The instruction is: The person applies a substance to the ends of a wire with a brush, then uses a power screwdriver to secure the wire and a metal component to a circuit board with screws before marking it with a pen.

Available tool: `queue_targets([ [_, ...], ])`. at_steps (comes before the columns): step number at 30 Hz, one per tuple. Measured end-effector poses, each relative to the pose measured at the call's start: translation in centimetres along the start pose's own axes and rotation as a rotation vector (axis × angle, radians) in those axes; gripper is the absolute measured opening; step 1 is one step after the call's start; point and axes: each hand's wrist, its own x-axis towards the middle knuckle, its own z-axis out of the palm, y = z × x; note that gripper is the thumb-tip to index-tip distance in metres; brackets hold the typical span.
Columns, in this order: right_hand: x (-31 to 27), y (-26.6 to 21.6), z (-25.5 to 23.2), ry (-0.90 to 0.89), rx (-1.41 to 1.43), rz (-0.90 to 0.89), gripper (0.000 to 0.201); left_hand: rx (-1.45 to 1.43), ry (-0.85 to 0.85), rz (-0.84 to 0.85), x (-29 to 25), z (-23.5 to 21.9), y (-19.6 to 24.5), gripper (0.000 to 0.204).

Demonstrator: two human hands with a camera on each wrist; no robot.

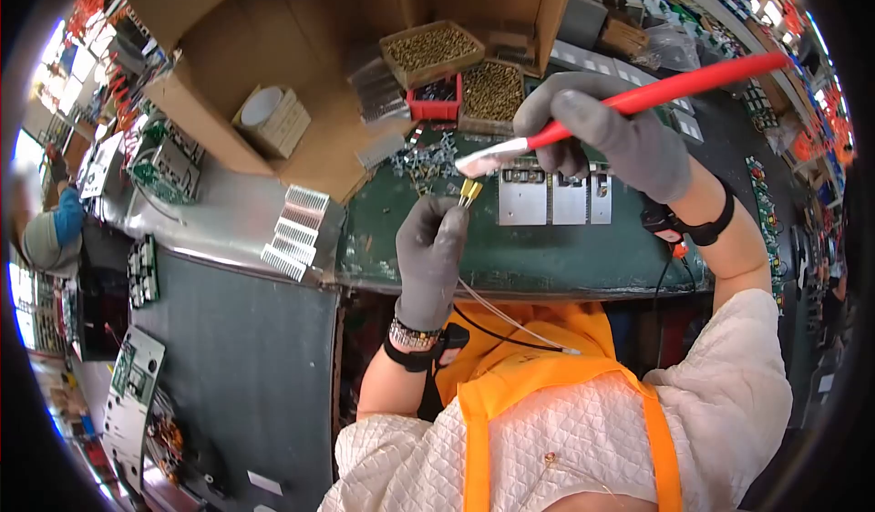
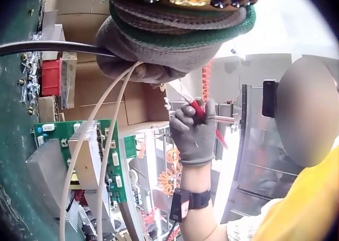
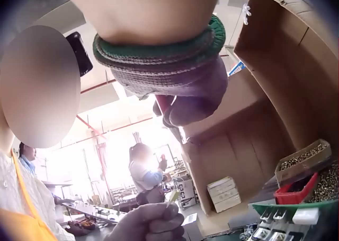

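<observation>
In the head view the gloved right hand (image 1: 629, 138) grips a red-handled brush (image 1: 693, 83), its pale tip (image 1: 488, 158) just above a small yellow part (image 1: 470, 189). That part, with thin metal legs, is pinched upright between thumb and fingers of the gloved left hand (image 1: 432, 261). Whether tip and part touch, I cannot tell. The left wrist view shows the left glove (image 2: 164, 50) close up, and beyond it the right hand (image 2: 195, 132) round the red handle (image 2: 198, 110). In the right wrist view the left hand (image 3: 151, 222) holds the yellow part (image 3: 173, 196).
Metal plates with components (image 1: 570, 204) lie on the green table (image 1: 401, 266). Behind are loose screws (image 1: 428, 161), a red bin (image 1: 434, 109), trays of brass parts (image 1: 432, 49) and a large cardboard box (image 1: 210, 47). Finned metal pieces (image 1: 297, 229) lie at left. Cables hang by the left wrist.
</observation>
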Motion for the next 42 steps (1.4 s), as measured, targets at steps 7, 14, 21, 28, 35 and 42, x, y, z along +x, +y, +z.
queue_targets([
  [7,0.3,1.0,-0.1,0.076,-0.023,0.103,0.033,0.004,-0.049,0.037,-0.1,0.7,0.2,0.015],
  [14,0.9,1.4,0.7,0.069,0.03,0.132,0.029,-0.081,-0.083,0.027,-0.2,0.7,0.0,0.017],
  [21,1.4,1.7,0.9,0.081,-0.028,0.075,0.031,-0.164,-0.137,-0.071,-0.5,0.7,0.3,0.016],
  [28,1.9,1.6,0.9,0.005,-0.101,0.025,0.033,-0.172,-0.121,-0.105,-0.6,0.8,0.2,0.015],
  [35,2.6,1.8,1.1,-0.024,-0.15,-0.022,0.034,-0.103,-0.117,-0.037,-0.7,1.0,-0.2,0.017],
  [42,2.9,1.8,1.0,-0.037,-0.185,-0.083,0.034,-0.057,-0.113,-0.003,-0.7,0.9,-0.3,0.016],
])
